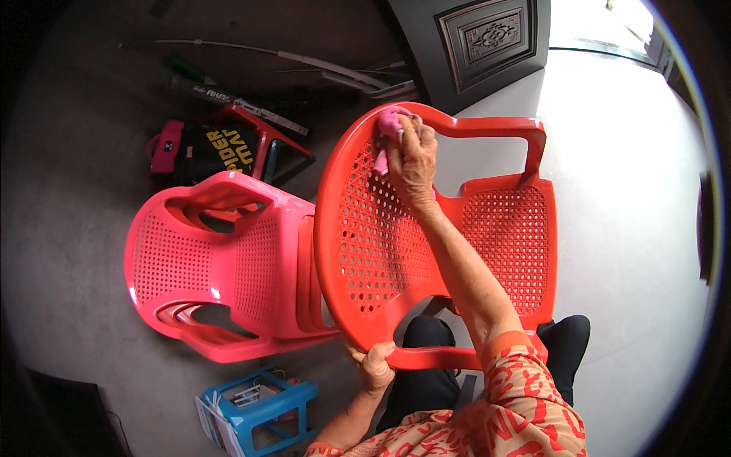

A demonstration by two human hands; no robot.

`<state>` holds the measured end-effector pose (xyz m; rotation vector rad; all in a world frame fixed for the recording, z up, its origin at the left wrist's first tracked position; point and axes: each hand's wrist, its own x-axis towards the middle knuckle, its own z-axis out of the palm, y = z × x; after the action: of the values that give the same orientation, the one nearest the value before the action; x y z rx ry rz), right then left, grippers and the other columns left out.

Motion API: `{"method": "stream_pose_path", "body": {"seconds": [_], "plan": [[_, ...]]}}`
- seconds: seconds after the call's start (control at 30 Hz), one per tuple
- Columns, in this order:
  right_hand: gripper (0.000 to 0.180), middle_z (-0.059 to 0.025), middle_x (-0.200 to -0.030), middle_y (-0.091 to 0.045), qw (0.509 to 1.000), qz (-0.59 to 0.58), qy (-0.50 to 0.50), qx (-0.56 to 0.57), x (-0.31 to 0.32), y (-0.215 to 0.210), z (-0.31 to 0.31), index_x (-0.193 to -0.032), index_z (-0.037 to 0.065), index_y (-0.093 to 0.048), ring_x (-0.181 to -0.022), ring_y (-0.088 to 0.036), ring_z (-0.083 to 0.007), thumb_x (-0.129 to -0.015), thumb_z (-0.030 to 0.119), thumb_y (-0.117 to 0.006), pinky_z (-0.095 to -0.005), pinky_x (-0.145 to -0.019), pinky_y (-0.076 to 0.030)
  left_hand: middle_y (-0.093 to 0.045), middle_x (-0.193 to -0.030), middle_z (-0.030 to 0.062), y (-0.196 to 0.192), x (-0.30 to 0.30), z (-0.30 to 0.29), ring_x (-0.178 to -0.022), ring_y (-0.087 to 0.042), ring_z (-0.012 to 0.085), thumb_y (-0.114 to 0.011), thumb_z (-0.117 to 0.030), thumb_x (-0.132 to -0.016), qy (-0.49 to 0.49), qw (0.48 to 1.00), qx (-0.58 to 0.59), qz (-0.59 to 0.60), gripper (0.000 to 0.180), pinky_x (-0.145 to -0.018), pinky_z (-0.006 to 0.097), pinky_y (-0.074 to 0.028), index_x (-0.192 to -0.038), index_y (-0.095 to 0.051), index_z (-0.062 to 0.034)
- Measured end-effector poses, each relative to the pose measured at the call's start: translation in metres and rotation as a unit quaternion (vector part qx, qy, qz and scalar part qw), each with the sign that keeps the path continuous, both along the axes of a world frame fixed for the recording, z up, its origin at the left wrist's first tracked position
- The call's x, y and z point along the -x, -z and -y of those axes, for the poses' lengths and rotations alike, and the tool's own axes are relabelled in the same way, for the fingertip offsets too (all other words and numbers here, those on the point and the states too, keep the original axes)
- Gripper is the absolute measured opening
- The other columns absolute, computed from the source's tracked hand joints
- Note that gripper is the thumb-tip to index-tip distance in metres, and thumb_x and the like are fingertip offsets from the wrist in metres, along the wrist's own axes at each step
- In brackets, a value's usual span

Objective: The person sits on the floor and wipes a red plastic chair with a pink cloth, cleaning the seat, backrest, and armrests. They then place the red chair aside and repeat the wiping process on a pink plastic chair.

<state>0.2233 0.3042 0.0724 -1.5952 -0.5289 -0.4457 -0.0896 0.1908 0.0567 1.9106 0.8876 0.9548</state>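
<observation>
My right hand is clamping a bunched, soft pink cloth against the far rim of a red plastic armchair, directly beneath the fingers. Nearer my body, my left hand is curling around the chair's edge beside an armrest, seemingly steadying it. I am apparently wiping the backrest; another stroke would be calling for even pressure over the pierced panel and a firm left hold. Below my right hand, that panel is curving inside a smooth, rounded rim; to the right, a squarish seat is showing a tight lattice of holes. Left of both hands, glossy pink plastic chairs are standing stacked. Just left of my left hand, a blue stool is sitting on the grey floor.
</observation>
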Motion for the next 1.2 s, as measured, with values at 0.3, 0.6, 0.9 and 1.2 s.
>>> {"method": "stream_pose_path", "body": {"seconds": [0.3,0.6,0.9,1.2], "plan": [[0.052,-0.0211,-0.114,-0.048,0.978,-0.057,-0.202,-0.002,0.067,-0.008,0.033,-0.126,0.004,-0.053,-0.108,-0.048,-0.0374,-0.075,0.001,-0.059,-0.0418,-0.096,-0.038,-0.048,-0.122,0.02,-0.009,-0.006,-0.001,-0.11,-0.051,0.0341,-0.065,-0.001,-0.069,0.0,0.996,0.061,0.059,0.015,-0.092,0.043,-0.044,-0.081,-0.063,-0.0099],[0.062,-0.0219,-0.118,-0.049,0.914,0.053,-0.402,-0.031,0.143,-0.042,0.109,-0.128,0.006,-0.051,-0.107,-0.049,-0.0376,-0.069,-0.003,-0.064,-0.0435,-0.093,-0.041,-0.043,-0.13,0.0115,-0.027,-0.027,0.006,-0.113,-0.045,0.0225,-0.054,-0.001,-0.068,-0.042,0.953,0.242,0.179,0.064,-0.1,0.033,-0.038,-0.131,-0.041,0.0015],[0.059,-0.0224,-0.119,-0.048,0.984,-0.017,-0.178,0.007,0.115,0.002,0.063,-0.13,0.005,-0.048,-0.106,-0.049,-0.0395,-0.074,-0.002,-0.062,-0.044,-0.091,-0.042,-0.053,-0.111,0.0062,-0.035,-0.033,0.007,-0.095,-0.055,0.02,-0.05,-0.002,-0.063,-0.06,0.944,0.255,0.199,0.064,-0.092,0.033,-0.045,-0.127,-0.043,-0.0096],[0.056,-0.0235,-0.128,-0.043,0.99,-0.138,-0.018,0.035,0.074,0.053,0.028,-0.133,0.011,-0.044,-0.114,-0.043,-0.0402,-0.08,0.009,-0.061,-0.0469,-0.097,-0.036,-0.053,-0.107,0.0069,-0.011,-0.012,0.0,-0.094,-0.054,0.0196,-0.051,-0.003,-0.065,-0.025,0.999,-0.011,0.046,0.037,-0.09,0.034,-0.045,-0.101,-0.057,-0.0071]]}}
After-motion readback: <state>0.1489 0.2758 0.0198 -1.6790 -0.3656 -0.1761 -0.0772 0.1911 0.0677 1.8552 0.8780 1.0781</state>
